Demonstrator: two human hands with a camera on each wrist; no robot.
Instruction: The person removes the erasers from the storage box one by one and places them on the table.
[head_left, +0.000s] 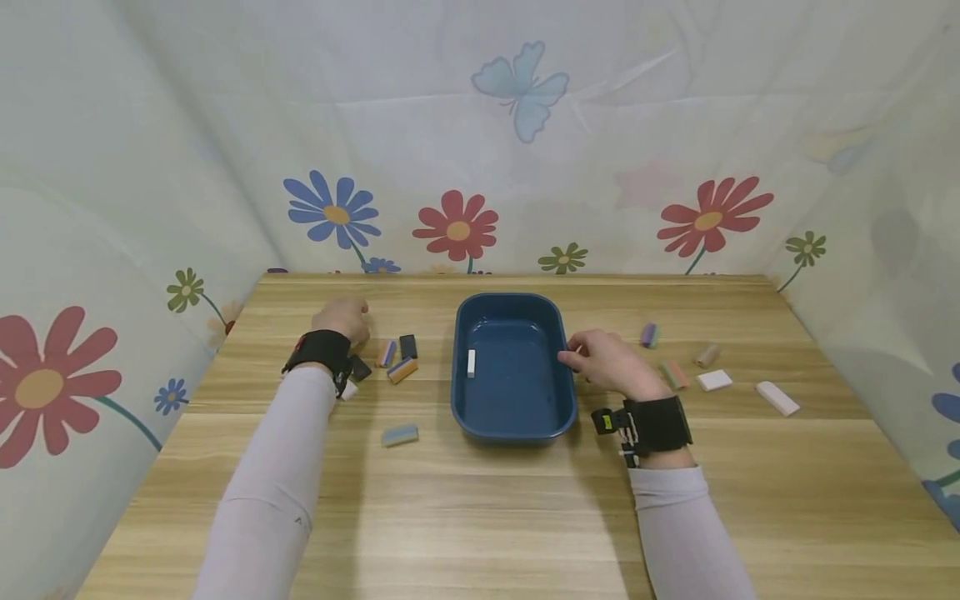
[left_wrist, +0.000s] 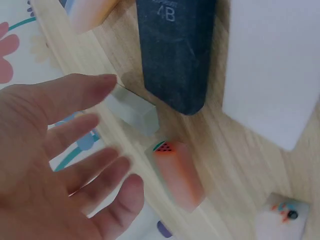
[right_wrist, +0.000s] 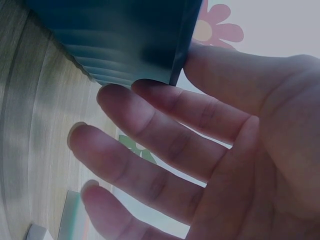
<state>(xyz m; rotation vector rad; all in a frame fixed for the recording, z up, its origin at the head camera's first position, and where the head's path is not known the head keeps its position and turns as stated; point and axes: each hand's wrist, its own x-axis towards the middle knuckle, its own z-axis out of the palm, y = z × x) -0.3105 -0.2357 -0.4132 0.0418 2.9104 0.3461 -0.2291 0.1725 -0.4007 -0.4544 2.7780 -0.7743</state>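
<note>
A blue plastic basin [head_left: 514, 429] stands mid-table with one small white eraser [head_left: 471, 363] inside, by its left wall. My right hand [head_left: 606, 362] pinches the basin's right rim between thumb and forefinger; in the right wrist view its other fingers spread below the rim. Over the erasers at the table's left, my left hand [head_left: 342, 319] holds nothing, its fingers loosely bent. The left wrist view shows a pale block eraser [left_wrist: 135, 111] near its thumb, an orange eraser with a watermelon print [left_wrist: 177, 175], and a black 4B eraser [left_wrist: 175, 55].
Left of the basin lie a striped orange eraser [head_left: 402, 370], a smaller striped one [head_left: 386, 353] and a blue-green eraser [head_left: 400, 435]. To the right are several more, among them a long white eraser [head_left: 777, 398] and a purple-green eraser [head_left: 649, 335]. A flowered cloth [head_left: 480, 125] hangs behind.
</note>
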